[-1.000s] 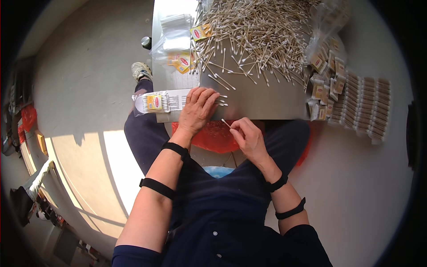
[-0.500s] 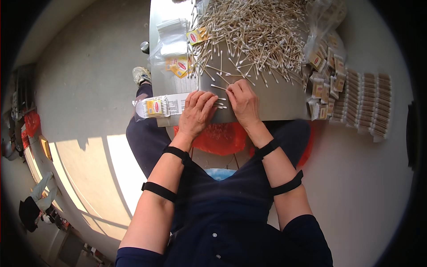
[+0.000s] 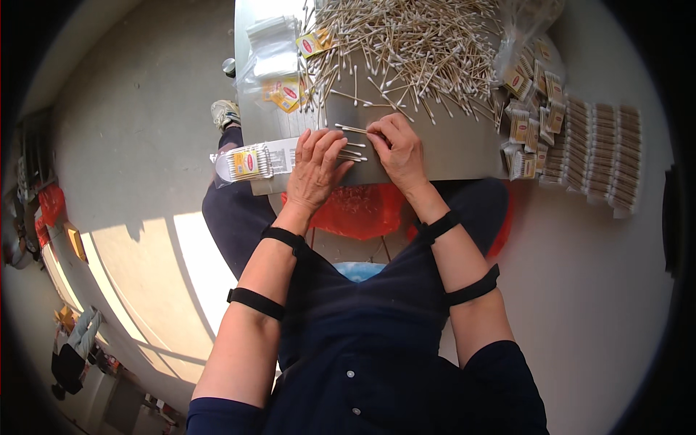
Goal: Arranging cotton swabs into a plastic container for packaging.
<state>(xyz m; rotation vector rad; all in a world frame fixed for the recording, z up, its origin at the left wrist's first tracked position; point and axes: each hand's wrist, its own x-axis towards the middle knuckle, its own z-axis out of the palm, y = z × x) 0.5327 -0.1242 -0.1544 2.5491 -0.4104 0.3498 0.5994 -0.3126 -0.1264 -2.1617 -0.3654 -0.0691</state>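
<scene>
My left hand (image 3: 313,168) rests on the table near its front edge, fingers curved over a few cotton swabs (image 3: 353,154) whose white tips stick out between thumb and forefinger. Across from it, my right hand (image 3: 399,151) pinches cotton swabs (image 3: 351,128) between thumb and fingertips, their white tips pointing left; the exact number is hard to make out. Left of my left hand lies a clear packet of swabs (image 3: 250,162) with a yellow label, on a white printed strip (image 3: 283,151). A large heap of loose swabs (image 3: 413,43) covers the table's far side.
Clear plastic bags (image 3: 274,47) and yellow label cards (image 3: 286,93) lie at the table's left. Filled packets (image 3: 533,134) pile up at the right, beside stacked rows of packets (image 3: 602,156). A red bag (image 3: 355,210) hangs below the front edge. Another person (image 3: 72,355) is far left.
My right hand has drawn swabs up from the table, and they now lie in its pinch. My left hand stays over its swabs, its fingers slightly straighter. The whole view has shifted a little.
</scene>
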